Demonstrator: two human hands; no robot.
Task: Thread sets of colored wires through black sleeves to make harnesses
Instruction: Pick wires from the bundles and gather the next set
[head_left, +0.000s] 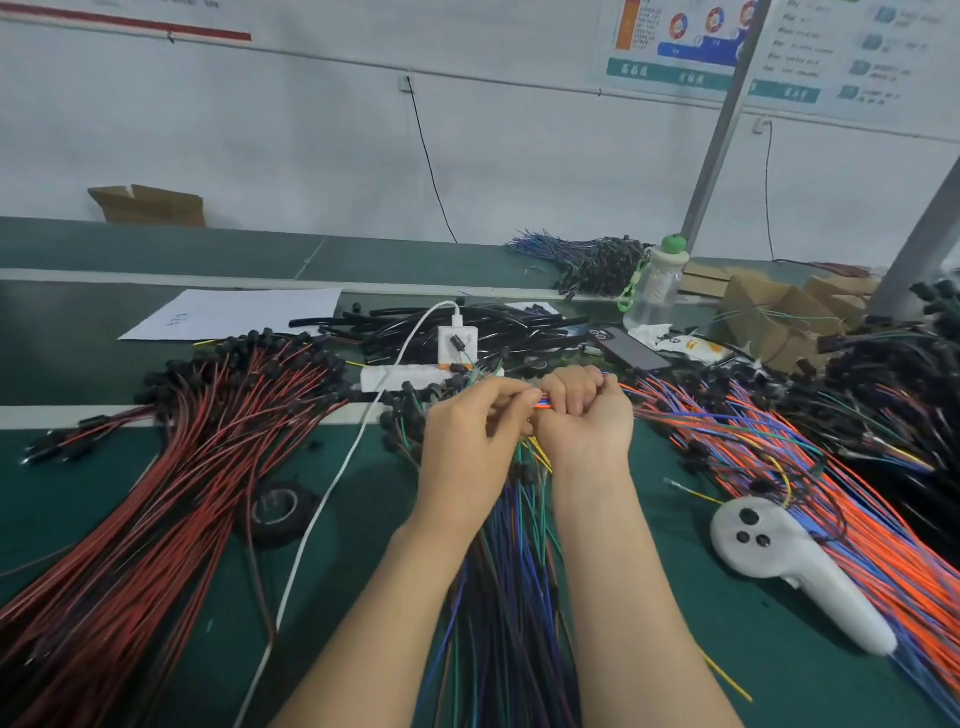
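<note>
From where I stand, the person works with nothing over the skin: the left hand (467, 447) and right hand (587, 421) are bare. The left forearm (395, 597) and right forearm (623, 571) are uncovered too, right down to the tabletop's (675, 597) near edge. Whatever is worn higher up is out of sight.

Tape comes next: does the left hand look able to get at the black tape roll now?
Probably not at once: the left hand is pinching the wire set. The tape roll itself lies uncovered, left of the white cable.
</note>
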